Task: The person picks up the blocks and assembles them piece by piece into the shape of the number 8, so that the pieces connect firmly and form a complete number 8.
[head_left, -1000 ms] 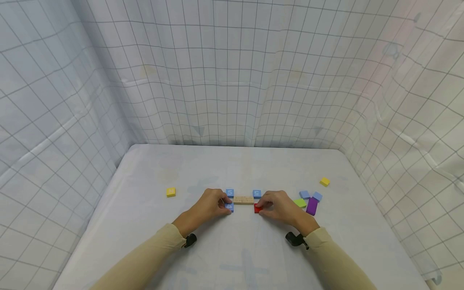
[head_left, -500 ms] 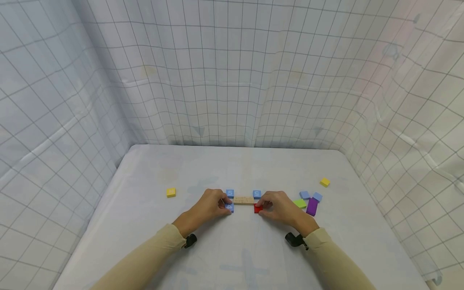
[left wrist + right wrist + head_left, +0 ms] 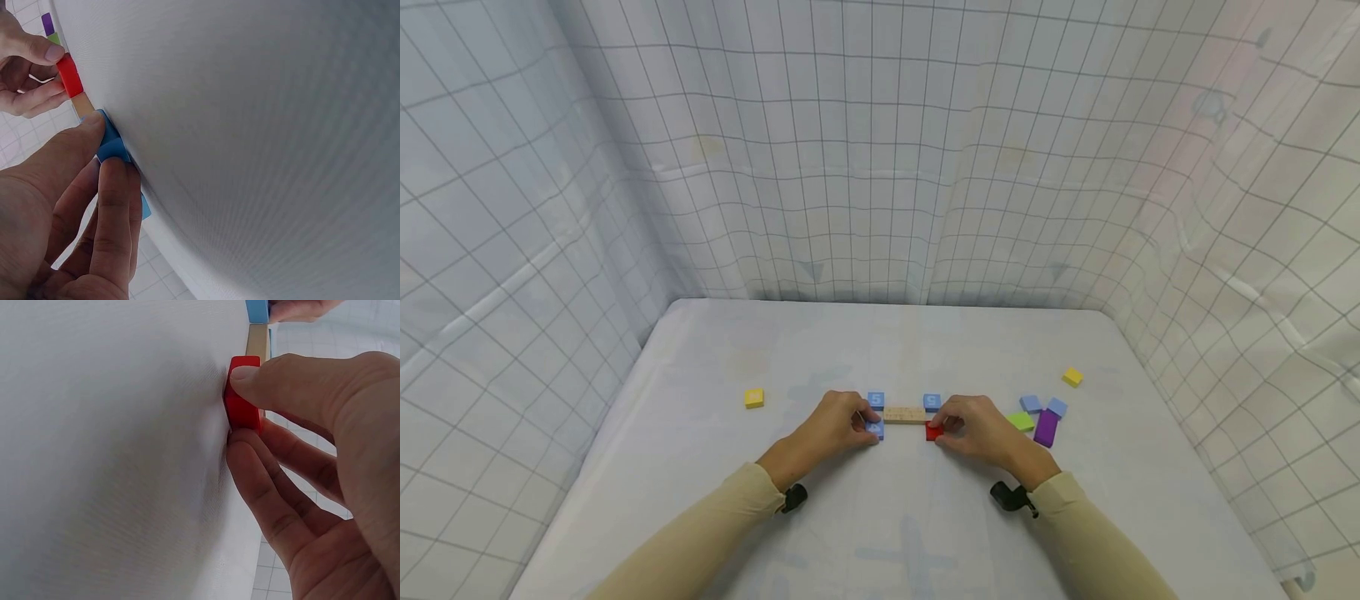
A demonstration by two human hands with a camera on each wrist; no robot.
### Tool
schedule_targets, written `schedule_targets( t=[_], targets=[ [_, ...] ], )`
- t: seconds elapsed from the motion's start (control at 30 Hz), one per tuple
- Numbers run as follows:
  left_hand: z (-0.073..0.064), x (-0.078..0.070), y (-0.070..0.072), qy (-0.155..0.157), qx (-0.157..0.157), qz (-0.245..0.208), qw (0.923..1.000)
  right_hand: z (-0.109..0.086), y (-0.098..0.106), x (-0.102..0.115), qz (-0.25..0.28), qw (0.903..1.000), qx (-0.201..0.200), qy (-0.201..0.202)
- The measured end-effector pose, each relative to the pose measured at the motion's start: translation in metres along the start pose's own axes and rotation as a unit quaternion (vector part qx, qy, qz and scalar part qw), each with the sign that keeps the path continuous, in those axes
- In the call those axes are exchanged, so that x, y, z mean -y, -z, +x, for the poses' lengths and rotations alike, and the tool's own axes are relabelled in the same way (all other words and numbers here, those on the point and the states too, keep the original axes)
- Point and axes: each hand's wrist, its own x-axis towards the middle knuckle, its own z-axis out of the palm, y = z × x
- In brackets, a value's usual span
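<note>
Blue block [image 3: 876,429], white marking up, red block [image 3: 932,432], by opposite ends of pale wooden bar [image 3: 904,415]

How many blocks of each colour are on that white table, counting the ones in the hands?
Blue blocks: 5
Yellow blocks: 2
Red block: 1
Green block: 1
Purple block: 1
Wooden block: 1
Total in view: 11

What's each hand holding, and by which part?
Left hand: a blue block. Right hand: the red block. Each by its edges: thumb on the near side, fingers at the outer end.
</note>
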Motion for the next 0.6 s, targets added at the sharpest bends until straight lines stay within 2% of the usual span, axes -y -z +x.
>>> schedule_targets(
  t=[0.1,0.2,0.23,0.27,0.6],
  targets=[
    [0.000,0.001,0.000,-0.008,-0.004,0.000,1.0000,0.000,0.000,0.000,-0.003,1.0000,-0.003,0.004],
    [0.000,-0.001,0.000,-0.003,-0.001,-0.001,1.0000,0.000,0.000,0.000,-0.002,1.0000,-0.003,0.004],
    [-0.002,-0.011,0.005,0.013,0.003,-0.003,0.9999,0.000,0.000,0.001,0.000,1.0000,-0.002,0.001],
    [-0.002,-0.012,0.005,0.016,0.004,-0.002,0.9999,0.000,0.000,0.001,0.000,1.0000,-0.002,0.000],
    [-0.002,-0.010,0.004,0.021,0.005,0.003,0.9998,-0.001,0.000,0.000,0.002,1.0000,-0.003,0.001]
  ],
)
